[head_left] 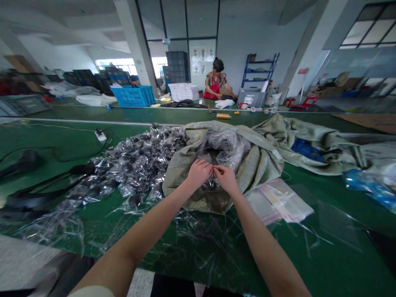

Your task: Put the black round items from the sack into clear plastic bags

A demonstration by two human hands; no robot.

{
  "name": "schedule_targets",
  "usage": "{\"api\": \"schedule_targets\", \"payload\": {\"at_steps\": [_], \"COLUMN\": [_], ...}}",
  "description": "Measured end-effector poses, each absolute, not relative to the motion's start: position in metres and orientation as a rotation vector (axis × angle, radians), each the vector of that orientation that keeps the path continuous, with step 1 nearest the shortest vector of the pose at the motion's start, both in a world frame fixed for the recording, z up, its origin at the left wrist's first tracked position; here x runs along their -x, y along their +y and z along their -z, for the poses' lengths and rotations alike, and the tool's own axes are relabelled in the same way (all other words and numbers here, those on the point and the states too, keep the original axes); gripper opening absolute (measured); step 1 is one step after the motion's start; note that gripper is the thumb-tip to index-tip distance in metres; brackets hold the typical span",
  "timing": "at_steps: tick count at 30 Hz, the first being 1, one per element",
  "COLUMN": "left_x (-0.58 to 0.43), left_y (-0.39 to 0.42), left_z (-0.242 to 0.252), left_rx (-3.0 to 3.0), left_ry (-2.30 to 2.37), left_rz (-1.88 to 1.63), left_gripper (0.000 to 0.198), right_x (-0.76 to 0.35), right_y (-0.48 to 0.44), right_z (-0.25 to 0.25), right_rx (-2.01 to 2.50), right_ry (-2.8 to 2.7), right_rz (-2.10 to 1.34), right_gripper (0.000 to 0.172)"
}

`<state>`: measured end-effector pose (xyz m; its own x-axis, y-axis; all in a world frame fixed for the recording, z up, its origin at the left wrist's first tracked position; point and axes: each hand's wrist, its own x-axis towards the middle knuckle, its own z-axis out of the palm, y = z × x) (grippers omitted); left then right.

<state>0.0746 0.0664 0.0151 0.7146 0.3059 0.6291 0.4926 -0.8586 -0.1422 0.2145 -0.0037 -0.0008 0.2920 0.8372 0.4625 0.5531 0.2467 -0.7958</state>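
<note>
My left hand [200, 171] and my right hand [225, 178] meet over the front of an open woven sack [181, 167]. Fingers of both are pinched together at the top of a small clear plastic bag [211, 184]. Inside that bag is a dark round piece, whose kind I cannot make out. Crumpled clear plastic lining [232, 146] fills the sack's mouth behind my hands. To the left lies a big heap of dark round pieces in clear bags [136, 159]. Flat clear bags with a red-edged strip [283, 202] lie right of my right forearm.
Loose clear strips [198, 235] litter the green table [266, 255] near me. Black straps [46, 185] and a white power socket [100, 135] lie left. A second sack [321, 132] holds blue items at right. Across the table, a person in a red apron [213, 86] works near a blue crate [133, 96].
</note>
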Motion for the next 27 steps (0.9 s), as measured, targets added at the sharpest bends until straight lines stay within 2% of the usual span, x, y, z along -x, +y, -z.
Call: {"api": "schedule_targets", "payload": {"at_steps": [8, 20, 23, 25, 27], "left_x": [-0.082, -0.088, -0.083, -0.075, -0.060], "left_y": [0.059, 0.039, 0.046, 0.057, 0.071], "left_z": [-0.002, -0.005, -0.016, -0.024, -0.031], "left_rx": [2.668, 2.726, 2.633, 2.527, 2.313], "left_ry": [-0.804, -1.167, -1.553, -1.780, -1.804], "left_rz": [1.145, 1.740, 2.159, 2.666, 3.307], "left_gripper": [0.016, 0.015, 0.012, 0.010, 0.008], "right_x": [-0.214, -0.208, -0.205, -0.203, -0.201], "right_y": [-0.010, -0.027, -0.033, -0.037, -0.040], "right_z": [-0.003, -0.011, -0.012, -0.012, -0.014], "right_rx": [1.505, 1.583, 1.595, 1.546, 1.460], "right_ry": [-1.380, -1.358, -1.308, -1.238, -1.171], "right_rz": [-0.275, -0.238, -0.217, -0.224, -0.223], "right_gripper": [0.024, 0.023, 0.022, 0.023, 0.026]}}
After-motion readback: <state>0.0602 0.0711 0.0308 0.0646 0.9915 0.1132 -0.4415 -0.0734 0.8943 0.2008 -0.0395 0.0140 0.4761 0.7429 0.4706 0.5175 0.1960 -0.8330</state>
